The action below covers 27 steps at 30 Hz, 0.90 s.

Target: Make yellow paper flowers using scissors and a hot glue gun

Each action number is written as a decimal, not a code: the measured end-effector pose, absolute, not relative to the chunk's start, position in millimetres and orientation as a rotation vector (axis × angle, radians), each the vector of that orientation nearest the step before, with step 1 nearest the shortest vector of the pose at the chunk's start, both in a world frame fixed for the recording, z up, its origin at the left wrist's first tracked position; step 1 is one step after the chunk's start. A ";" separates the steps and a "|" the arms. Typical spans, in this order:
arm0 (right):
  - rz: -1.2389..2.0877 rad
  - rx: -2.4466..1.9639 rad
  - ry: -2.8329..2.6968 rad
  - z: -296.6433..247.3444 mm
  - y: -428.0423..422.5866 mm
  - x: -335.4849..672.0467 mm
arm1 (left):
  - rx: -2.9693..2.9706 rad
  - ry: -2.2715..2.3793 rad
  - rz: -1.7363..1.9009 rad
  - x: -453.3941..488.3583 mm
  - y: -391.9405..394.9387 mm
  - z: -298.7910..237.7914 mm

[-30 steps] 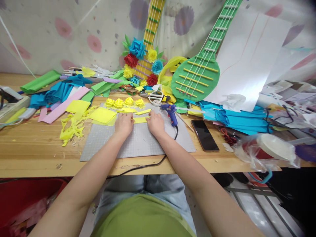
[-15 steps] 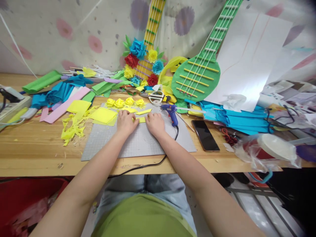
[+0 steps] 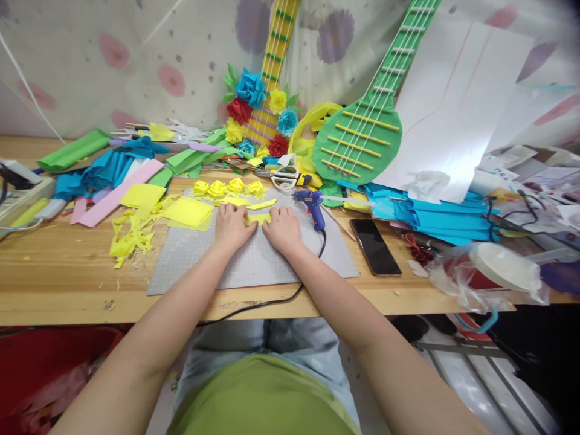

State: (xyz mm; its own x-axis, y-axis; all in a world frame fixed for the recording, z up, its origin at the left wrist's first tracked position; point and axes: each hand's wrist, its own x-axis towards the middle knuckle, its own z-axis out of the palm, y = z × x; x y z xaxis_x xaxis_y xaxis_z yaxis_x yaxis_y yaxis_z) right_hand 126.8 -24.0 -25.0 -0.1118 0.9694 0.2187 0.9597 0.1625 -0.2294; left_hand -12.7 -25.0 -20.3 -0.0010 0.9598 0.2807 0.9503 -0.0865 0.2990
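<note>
A small strip of yellow crepe paper [image 3: 257,219] lies on the grey cutting mat [image 3: 190,260], between my two hands. My left hand [image 3: 233,226] has its bent fingers on the strip's left end. At the right end, my right hand [image 3: 283,228] presses with curled fingers. Just beyond them are other folded yellow strips [image 3: 263,205] and a row of several yellow paper flowers [image 3: 218,189]. Left of my left hand sits a stack of yellow paper squares [image 3: 188,211]. A blue glue gun [image 3: 312,208] rests right of my right hand.
White-handled scissors [image 3: 284,177] lie behind the mat. A phone [image 3: 375,246] and a plastic-wrapped cup [image 3: 492,272] are on the right. Yellow scraps [image 3: 131,238] spread at left. A green paper guitar [image 3: 360,142] leans at the back. The glue gun's black cord [image 3: 267,308] crosses the front edge.
My right hand has shifted slightly left, bringing the thumbs closer together over the yellow strip. The whole view has drifted a little; the other things stay in place.
</note>
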 end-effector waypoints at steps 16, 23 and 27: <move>0.147 -1.538 -2.269 -31.9 -13.0 127.3 | 2.168 2.149 0.632 -13.5 -24.1 -17.6; 0.166 -1.569 -2.242 -33.9 -10.4 128.9 | 2.070 2.189 0.565 -34.0 -27.4 -14.3; 0.170 -1.562 -2.242 -34.2 -10.7 129.0 | 2.052 2.226 0.572 -41.5 -24.4 -13.4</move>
